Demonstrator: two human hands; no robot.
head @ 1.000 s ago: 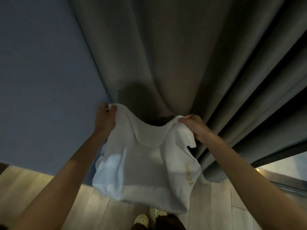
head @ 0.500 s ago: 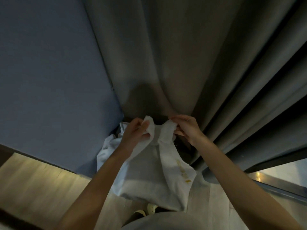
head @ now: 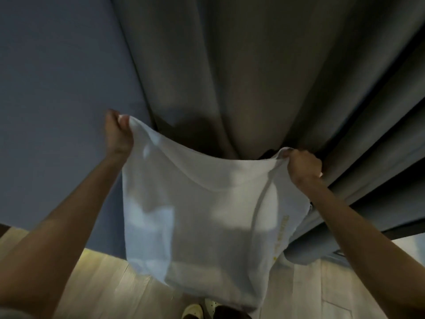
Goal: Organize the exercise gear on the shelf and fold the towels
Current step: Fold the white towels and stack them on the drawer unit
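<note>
A white towel hangs spread out in front of me, with small yellow lettering near its right edge. My left hand pinches its upper left corner, raised higher. My right hand grips the upper right corner, lower and close to the curtain. The top edge sags between the two hands and the lower edge hangs above my shoes. No shelf or exercise gear is in view.
A heavy grey curtain falls in folds right behind the towel. A blue-grey wall fills the left side. Pale wooden floor lies below, with my light shoes at the bottom edge.
My hands were together at the towel's top half a second ago. They have moved apart, the left one up and to the left, and the towel is now stretched open.
</note>
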